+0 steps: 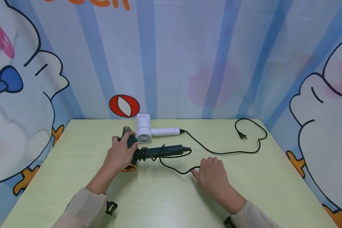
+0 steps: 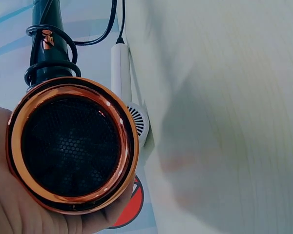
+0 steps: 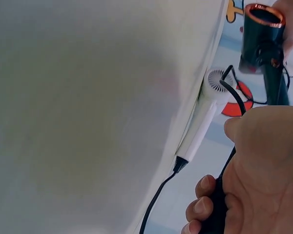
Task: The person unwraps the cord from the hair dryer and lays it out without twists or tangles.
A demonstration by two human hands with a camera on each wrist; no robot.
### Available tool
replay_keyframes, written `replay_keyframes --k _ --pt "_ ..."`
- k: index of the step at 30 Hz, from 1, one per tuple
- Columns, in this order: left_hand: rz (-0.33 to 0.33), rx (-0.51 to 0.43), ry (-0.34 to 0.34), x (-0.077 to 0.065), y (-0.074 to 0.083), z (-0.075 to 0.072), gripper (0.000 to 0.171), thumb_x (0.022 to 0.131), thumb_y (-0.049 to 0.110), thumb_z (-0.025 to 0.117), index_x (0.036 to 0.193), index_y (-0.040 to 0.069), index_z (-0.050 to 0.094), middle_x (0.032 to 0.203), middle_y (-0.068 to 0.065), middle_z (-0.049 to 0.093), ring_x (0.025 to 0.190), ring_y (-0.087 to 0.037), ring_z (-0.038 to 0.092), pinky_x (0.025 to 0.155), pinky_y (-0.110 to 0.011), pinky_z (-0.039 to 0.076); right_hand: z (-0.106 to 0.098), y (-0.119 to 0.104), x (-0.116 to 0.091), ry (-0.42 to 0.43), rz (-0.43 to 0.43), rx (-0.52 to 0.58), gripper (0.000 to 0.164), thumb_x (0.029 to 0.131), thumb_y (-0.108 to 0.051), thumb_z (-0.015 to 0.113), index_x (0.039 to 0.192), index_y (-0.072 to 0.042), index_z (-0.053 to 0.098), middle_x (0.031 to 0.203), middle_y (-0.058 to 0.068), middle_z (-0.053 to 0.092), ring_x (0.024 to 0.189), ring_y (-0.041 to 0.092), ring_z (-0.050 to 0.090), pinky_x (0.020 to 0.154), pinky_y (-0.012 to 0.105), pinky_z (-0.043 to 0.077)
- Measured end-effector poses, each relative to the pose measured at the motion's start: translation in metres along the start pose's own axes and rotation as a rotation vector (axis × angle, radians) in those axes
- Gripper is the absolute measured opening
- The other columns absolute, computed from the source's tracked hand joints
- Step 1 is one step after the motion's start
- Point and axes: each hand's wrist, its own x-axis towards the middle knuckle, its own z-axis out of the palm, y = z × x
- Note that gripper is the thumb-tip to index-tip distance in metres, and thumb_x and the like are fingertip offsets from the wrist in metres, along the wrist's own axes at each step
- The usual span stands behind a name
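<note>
My left hand point(image 1: 120, 155) grips a dark green hair dryer point(image 1: 171, 150) round its barrel, above the table. In the left wrist view its copper-rimmed round end with dark mesh point(image 2: 71, 146) faces the camera. The handle points right, with black cord wound loosely about it. From those loops the power cord point(image 1: 174, 169) runs to my right hand point(image 1: 212, 174), whose fingers are curled round it. A thick black piece point(image 3: 216, 207) of the cord shows in that palm in the right wrist view; its end is hidden.
Behind the dark dryer, a white hair dryer point(image 1: 165, 131) lies near the table's back edge. Its black cord point(image 1: 216, 153) curves right to a plug point(image 1: 241, 135) at the back right. A printed curtain point(image 1: 176, 63) hangs beyond the pale table point(image 1: 171, 202).
</note>
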Motion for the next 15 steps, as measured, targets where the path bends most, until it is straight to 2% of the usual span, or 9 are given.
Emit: replay_keyframes --k 6,15 --pt "0.002 -0.011 -0.016 -0.001 -0.002 -0.003 0.047 0.105 0.042 0.047 0.150 0.031 0.039 0.141 -0.029 0.030 0.097 -0.045 0.057 0.066 -0.041 0.054 0.009 0.011 0.011 -0.029 0.035 0.024 0.057 0.098 -0.049 0.061 0.069 -0.003 0.043 0.067 0.012 0.044 0.068 0.030 0.048 0.068 0.044 0.044" --pt "0.008 -0.051 -0.053 -0.005 0.000 -0.006 0.046 0.105 0.043 0.049 0.148 0.032 0.040 0.140 -0.026 0.033 0.102 -0.044 0.056 0.069 -0.042 0.055 0.021 0.021 0.023 -0.107 0.082 0.066 0.058 0.101 -0.049 0.057 0.068 -0.002 0.046 0.070 0.016 0.051 0.073 0.034 0.055 0.069 0.047 0.047"
